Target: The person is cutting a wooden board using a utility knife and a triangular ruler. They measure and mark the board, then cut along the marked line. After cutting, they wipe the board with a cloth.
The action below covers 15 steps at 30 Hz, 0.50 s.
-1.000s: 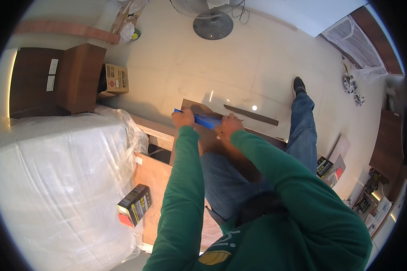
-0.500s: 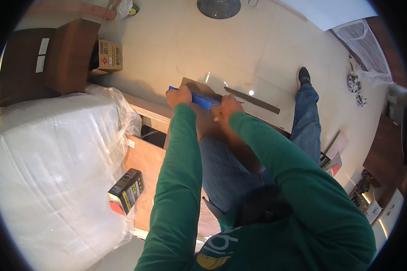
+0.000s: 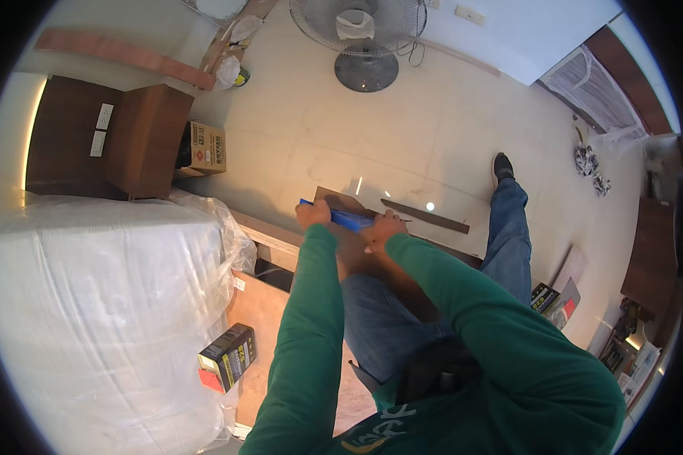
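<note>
A flat blue strip (image 3: 349, 221) stretches between my hands along the edge of a brown sheet (image 3: 341, 200). My left hand (image 3: 313, 216) is closed round the strip near its left end, where a bit of blue pokes out past the fingers. At the other end my right hand (image 3: 387, 230) is closed too, its fingertips at the strip's right end. A thin dark point shows just beyond the right fingers; I cannot tell what it belongs to. The brown sheet lies across my thigh, partly under my arms.
A long dark strip (image 3: 425, 216) lies on the floor ahead. Plastic-wrapped furniture (image 3: 106, 303) fills the left, beside a wooden panel bearing a black-and-yellow box (image 3: 228, 356). Further off are a cardboard box (image 3: 207, 149) and a standing fan (image 3: 366, 70). My leg (image 3: 506, 227) extends right.
My view has tilted up, so the fan shows more and everything sits lower in the picture. Both hands keep their hold around the blue strip, with little change in their position.
</note>
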Each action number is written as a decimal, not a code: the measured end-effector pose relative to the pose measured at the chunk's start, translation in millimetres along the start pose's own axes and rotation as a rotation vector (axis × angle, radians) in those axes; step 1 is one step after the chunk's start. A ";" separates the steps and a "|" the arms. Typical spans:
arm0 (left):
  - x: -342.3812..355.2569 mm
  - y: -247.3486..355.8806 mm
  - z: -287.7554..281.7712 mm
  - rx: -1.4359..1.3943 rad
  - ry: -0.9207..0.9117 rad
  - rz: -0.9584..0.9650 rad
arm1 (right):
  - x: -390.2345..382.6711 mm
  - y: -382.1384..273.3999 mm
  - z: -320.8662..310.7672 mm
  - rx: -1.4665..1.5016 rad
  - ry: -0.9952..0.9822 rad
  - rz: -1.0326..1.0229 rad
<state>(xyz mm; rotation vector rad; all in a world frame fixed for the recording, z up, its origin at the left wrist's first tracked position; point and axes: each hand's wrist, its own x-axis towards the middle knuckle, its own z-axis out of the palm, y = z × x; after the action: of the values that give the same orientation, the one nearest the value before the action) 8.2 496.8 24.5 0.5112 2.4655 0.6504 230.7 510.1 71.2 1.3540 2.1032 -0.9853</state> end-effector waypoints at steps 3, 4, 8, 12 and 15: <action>-11.0 13.4 -8.9 -0.098 0.058 -0.007 | -2.9 -9.3 -0.7 0.076 0.051 0.012; -10.0 15.0 -12.8 -0.080 0.077 -0.002 | -3.2 -15.5 -2.0 0.068 0.057 0.027; -5.3 18.7 -20.3 -0.096 0.060 0.062 | 5.3 -19.5 -1.2 0.082 0.057 0.069; 17.8 -7.3 -13.6 -0.110 0.112 0.024 | 7.8 -27.5 -0.3 0.080 0.032 0.025; 8.4 0.0 4.0 -0.161 0.051 -0.012 | 16.3 -6.5 11.4 0.041 0.055 0.006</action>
<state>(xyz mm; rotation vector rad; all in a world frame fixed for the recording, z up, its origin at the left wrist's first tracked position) 3.9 502.1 18.2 0.4220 2.4350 0.8580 217.9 509.2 54.8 1.4211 2.1286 -1.0047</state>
